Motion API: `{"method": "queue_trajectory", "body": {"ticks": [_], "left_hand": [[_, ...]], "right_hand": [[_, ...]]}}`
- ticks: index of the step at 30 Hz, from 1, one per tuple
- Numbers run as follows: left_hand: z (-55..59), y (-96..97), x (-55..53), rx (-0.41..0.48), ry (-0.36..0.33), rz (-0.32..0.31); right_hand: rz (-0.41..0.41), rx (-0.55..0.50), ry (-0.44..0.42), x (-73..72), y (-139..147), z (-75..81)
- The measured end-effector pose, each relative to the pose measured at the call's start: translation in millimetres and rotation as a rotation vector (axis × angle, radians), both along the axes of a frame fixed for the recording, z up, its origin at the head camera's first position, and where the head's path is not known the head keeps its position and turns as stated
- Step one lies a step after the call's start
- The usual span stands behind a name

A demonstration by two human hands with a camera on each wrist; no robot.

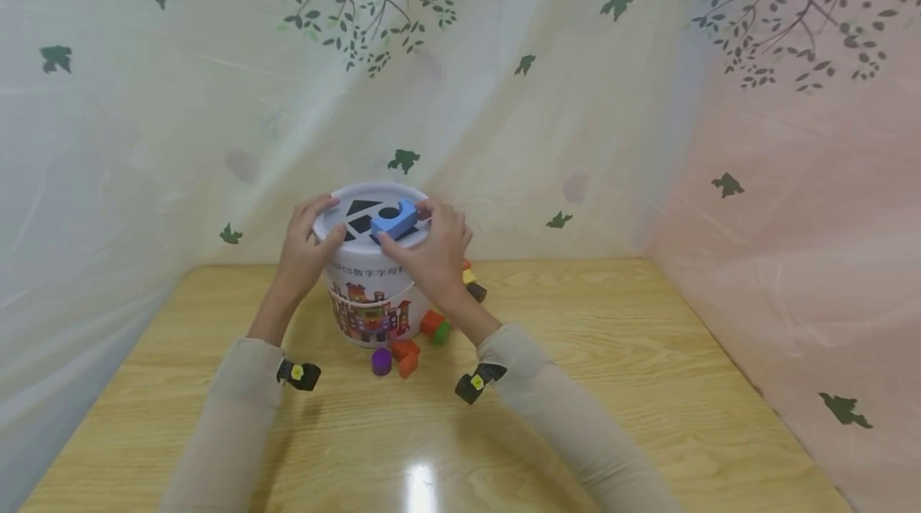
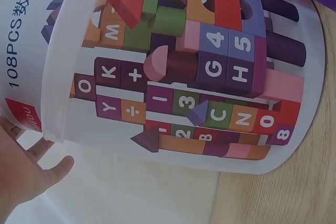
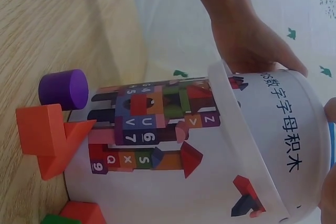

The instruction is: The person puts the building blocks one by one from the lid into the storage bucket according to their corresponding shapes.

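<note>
A white bucket (image 1: 377,285) with a picture of letter and number blocks on its side stands upright on the table. Its lid (image 1: 331,217) has dark shaped holes. My left hand (image 1: 305,245) grips the lid's left rim, thumb in front and fingers farther back; in the left wrist view the hand (image 2: 26,166) shows beside the bucket wall. A blue block with a curved notch (image 1: 396,219) lies over the lid's right half. With thumb and fingers, my right hand (image 1: 439,249) pinches this block. Only fingertips (image 3: 329,192) of that hand appear in the right wrist view.
In front of the bucket lie a purple cylinder (image 1: 381,362) and orange blocks (image 1: 406,357). Red (image 1: 432,322) and green (image 1: 442,332) blocks sit by its right side, with yellow and dark ones (image 1: 476,292) behind the right wrist. A printed curtain (image 1: 504,137) hangs behind the table (image 1: 576,353).
</note>
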State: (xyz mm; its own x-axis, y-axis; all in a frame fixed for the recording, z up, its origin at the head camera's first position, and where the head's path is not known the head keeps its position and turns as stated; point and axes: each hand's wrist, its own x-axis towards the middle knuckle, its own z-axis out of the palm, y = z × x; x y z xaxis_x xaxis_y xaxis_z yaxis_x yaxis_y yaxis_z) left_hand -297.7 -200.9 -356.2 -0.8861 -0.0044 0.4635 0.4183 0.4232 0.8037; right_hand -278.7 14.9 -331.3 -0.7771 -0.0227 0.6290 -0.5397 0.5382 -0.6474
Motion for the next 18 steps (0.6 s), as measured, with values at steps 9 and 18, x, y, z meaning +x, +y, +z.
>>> {"method": "queue_trajectory", "body": {"ticks": [9,18], "left_hand": [[-0.1,0.7,0.8,0.012,-0.006,0.001],[-0.6,1.7,0.5,0.028,-0.005,0.000]], "right_hand": [[-0.026,0.017,-0.016,-0.6,-1.4,-1.9],[-0.031,0.006,-0.023,-2.1,-2.4,-3.5]]}}
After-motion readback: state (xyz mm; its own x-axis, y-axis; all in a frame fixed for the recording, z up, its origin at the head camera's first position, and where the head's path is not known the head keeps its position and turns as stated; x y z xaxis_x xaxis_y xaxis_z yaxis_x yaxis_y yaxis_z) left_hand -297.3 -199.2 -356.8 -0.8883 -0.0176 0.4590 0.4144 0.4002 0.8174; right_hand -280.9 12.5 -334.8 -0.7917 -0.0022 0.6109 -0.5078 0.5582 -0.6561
